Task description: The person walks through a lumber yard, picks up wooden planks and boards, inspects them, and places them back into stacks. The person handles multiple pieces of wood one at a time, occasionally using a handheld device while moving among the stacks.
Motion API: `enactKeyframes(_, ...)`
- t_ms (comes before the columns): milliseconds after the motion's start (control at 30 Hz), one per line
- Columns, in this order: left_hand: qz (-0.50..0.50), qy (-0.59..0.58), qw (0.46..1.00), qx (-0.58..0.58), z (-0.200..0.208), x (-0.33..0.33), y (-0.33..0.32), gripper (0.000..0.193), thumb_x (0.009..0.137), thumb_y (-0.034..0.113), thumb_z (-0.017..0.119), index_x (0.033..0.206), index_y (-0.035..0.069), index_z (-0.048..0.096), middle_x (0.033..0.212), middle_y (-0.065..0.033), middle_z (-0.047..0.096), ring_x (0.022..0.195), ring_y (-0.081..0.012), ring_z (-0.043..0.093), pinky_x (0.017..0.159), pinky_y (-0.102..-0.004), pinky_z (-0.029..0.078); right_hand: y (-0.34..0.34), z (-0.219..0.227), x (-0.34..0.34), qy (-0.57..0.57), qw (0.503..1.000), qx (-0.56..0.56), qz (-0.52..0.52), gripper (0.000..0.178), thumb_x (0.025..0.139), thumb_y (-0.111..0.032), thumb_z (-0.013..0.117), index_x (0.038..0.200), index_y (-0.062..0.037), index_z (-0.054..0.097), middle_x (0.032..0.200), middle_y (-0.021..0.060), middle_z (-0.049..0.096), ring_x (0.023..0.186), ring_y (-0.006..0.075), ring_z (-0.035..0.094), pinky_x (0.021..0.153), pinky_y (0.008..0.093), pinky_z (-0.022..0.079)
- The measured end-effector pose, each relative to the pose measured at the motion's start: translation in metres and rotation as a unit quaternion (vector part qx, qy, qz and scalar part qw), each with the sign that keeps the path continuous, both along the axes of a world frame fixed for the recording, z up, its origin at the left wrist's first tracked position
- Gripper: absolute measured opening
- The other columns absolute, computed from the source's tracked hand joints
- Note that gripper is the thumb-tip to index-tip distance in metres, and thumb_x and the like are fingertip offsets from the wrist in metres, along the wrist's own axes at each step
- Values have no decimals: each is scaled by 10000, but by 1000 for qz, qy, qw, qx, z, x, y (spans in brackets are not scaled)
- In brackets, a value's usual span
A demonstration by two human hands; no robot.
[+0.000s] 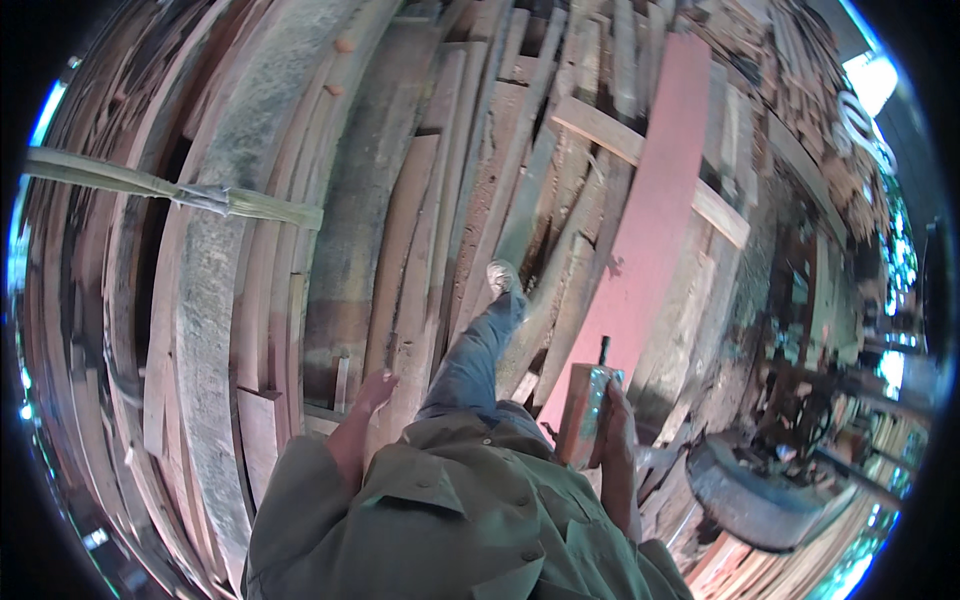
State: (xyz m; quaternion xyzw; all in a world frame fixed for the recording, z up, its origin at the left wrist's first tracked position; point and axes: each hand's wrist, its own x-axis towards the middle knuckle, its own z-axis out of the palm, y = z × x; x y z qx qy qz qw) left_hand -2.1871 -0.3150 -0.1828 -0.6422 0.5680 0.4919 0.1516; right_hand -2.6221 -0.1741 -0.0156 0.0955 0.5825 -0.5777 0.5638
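Note:
My right hand [619,420] is closed round a boxy wooden block [579,415]. A short black peg [604,350] stands up from the block's far end, and its side toward the hand has a shiny greenish covering. My left hand [375,391] hangs low at my left side over the planks, its fingers loosely bent and somewhat apart, with nothing seen in them. Beyond the block, a long pink-painted board [640,240] slants away, lying across a pale wooden crosspiece [598,130].
Long boards [400,250] lie stacked underfoot, with one shoe [502,278] stepping on them. A strap with a knot [205,198] stretches across the left stack. To the right stands a machine with a curved grey metal housing [755,495]. Scrap wood [845,180] piles up at the far right.

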Motion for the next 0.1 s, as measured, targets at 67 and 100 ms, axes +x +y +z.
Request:
enactKeyframes(67, -2, -39, 998, -49, -21, -32, -25, 419, 822, 351, 537, 982, -28, 619, 1005, -259, 622, 989, -358, 600, 848, -454, 446, -26, -7, -23, 1, 999, -41, 17, 436, 917, -364, 492, 1202, -35, 517, 1024, 83, 624, 901, 190, 612, 827, 335, 493)
enactKeyframes(100, 13, -40, 998, -50, -26, -41, -38, 419, 822, 351, 537, 982, -28, 619, 1005, -259, 622, 989, -358, 600, 848, -454, 446, -40, -9, -36, 1, 998, -62, 23, 423, 912, -354, 506, 1220, -64, 506, 1060, 97, 624, 935, 207, 620, 847, 347, 501)
